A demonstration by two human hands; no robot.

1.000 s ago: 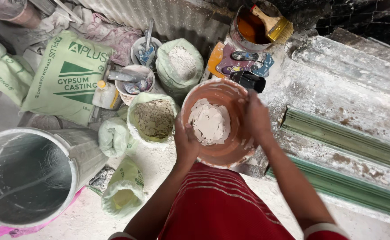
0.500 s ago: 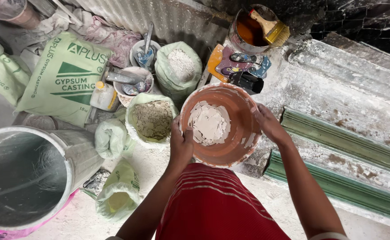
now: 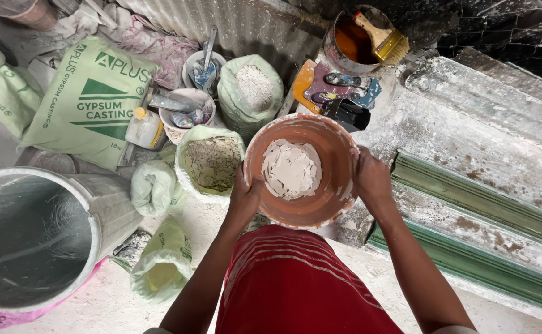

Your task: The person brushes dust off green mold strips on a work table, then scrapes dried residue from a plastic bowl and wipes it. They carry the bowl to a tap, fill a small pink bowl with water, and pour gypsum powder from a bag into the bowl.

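Dusty workshop floor seen from above, crowded with sacks and pails.

The floor [image 3: 98, 303] is coated in white powder. A corrugated metal sheet [image 3: 234, 25] is stood along the far side, with a dark blackened wall [image 3: 506, 31] beside it. Green sacks [image 3: 85, 99] are laid at the left, a large grey bucket [image 3: 29, 235] is set near them, and long green mouldings [image 3: 487, 210] are laid at the right. Even daylight is cast throughout.
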